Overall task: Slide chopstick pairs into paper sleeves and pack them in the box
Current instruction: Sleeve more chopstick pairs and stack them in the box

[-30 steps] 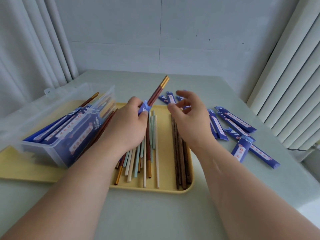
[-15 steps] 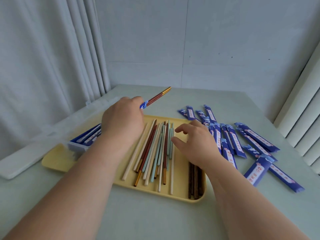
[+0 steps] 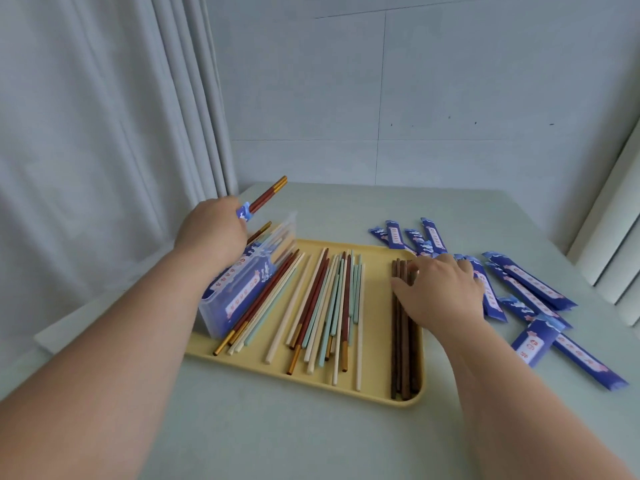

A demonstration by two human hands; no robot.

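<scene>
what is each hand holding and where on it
Left hand grips a sleeved chopstick pair by its sleeved end. Right hand holds nothing; it rests on the dark chopsticks.

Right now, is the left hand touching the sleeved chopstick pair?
Touching. Head view: the left hand grips the sleeved chopstick pair; the blue sleeve end and the red-and-gold tops stick out of its curled fingers.

Box (image 3: 242, 292) on tray (image 3: 374, 389) (sleeves (image 3: 533, 289) right).
</scene>
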